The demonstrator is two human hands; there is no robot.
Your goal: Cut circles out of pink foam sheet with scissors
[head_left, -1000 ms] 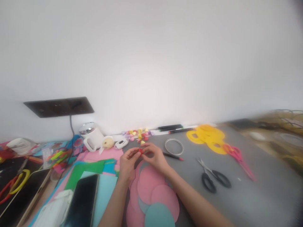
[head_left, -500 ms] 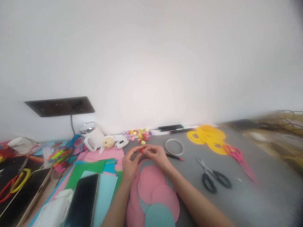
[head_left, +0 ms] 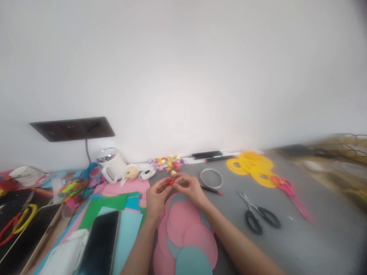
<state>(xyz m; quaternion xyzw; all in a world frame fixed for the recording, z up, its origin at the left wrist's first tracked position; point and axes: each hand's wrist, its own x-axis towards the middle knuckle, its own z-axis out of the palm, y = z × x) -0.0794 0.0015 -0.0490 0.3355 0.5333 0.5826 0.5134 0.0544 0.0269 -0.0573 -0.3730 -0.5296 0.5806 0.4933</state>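
Note:
Between the fingertips of both hands is a small red piece (head_left: 171,181), too small and blurred to name for sure. My left hand (head_left: 157,196) pinches it from the left, its fingers bent. My right hand (head_left: 188,188) pinches it from the right with thumb and forefinger. Beneath and in front of the hands lie overlapping pink paper circles (head_left: 183,221) and blue-green paper circles (head_left: 194,261). Just beyond the fingers, by the wall, sits a loose pile of small coloured pieces (head_left: 171,163), yellow, pink, red and purple.
Right of the hands lie a silver ring (head_left: 211,178), a marker (head_left: 211,190), black-handled scissors (head_left: 260,217), pink scissors (head_left: 292,196) and yellow paper rings (head_left: 252,166). On the left are a phone (head_left: 100,244), coloured paper sheets (head_left: 129,233) and a white mug (head_left: 113,168).
The left hand has shifted slightly left and its fingers have turned a little. More of the red piece shows now. Both hands still hold it.

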